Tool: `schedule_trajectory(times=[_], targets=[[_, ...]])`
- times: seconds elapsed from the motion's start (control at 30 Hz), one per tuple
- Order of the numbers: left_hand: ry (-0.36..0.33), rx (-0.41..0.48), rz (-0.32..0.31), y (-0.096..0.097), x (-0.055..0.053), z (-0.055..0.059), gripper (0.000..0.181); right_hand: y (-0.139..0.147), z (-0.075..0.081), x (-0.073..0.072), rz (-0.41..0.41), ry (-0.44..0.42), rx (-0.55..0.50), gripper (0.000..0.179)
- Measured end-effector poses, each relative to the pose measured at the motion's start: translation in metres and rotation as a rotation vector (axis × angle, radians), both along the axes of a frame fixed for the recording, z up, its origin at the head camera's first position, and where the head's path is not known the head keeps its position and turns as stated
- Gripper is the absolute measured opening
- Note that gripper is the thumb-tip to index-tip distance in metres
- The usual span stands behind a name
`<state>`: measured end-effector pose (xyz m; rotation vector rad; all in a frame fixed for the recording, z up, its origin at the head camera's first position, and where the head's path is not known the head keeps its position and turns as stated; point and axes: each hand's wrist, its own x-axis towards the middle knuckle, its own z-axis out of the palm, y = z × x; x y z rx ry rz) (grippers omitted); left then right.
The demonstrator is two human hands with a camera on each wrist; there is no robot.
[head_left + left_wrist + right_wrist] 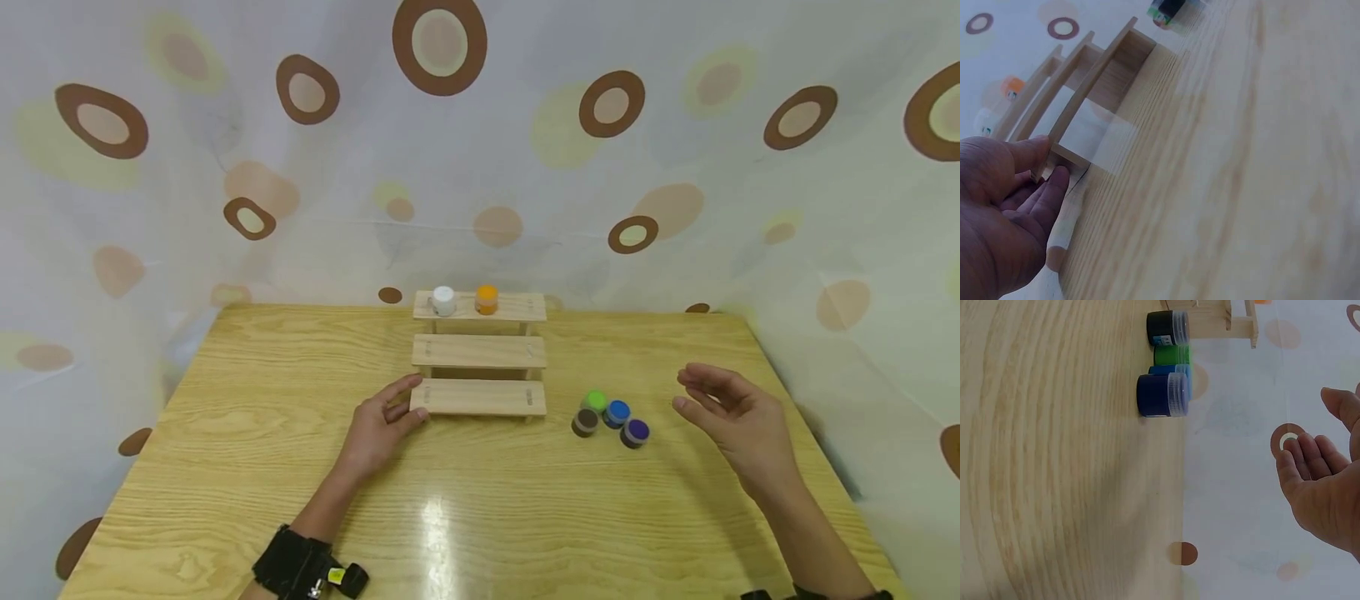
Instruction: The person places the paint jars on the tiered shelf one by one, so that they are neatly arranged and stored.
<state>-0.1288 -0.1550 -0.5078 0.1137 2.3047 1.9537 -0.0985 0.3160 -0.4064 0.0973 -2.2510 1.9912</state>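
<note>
A three-tier wooden display stand point(478, 398) stands near the back of the table. My left hand point(378, 429) grips the left end of its lowest step; in the left wrist view the thumb lies at the board's edge and the fingers point(1052, 194) reach round the end. On the top step sit a white paint jar point(443, 302) and an orange paint jar point(487, 300). My right hand point(742, 425) hovers at the right, holding nothing, fingers loosely bent. Between it and the stand cluster green point(595, 402), blue point(617, 413), black point(585, 422) and purple point(635, 432) paint jars.
The wood-grain table point(510, 517) reaches toward me and out to both sides. A pale patterned sheet point(337, 192) hangs behind it and along its sides, close behind the stand's top step. My left wrist wears a black strap with a camera point(300, 562).
</note>
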Motion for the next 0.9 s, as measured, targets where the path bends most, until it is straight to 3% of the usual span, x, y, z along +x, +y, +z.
schedule_trajectory(times=[0.13,0.37,0.9], targets=[[-0.002,-0.009,0.010,0.000,0.001,0.000,0.056,0.002,-0.012,-0.003,0.024,-0.044,0.039,0.048],[0.003,-0.002,0.003,0.000,0.001,0.000,0.057,0.006,-0.029,-0.007,0.054,-0.079,0.208,0.052],[0.001,-0.033,0.009,0.000,0.001,0.000,0.056,0.006,-0.057,-0.010,0.147,-0.126,0.279,0.059]])
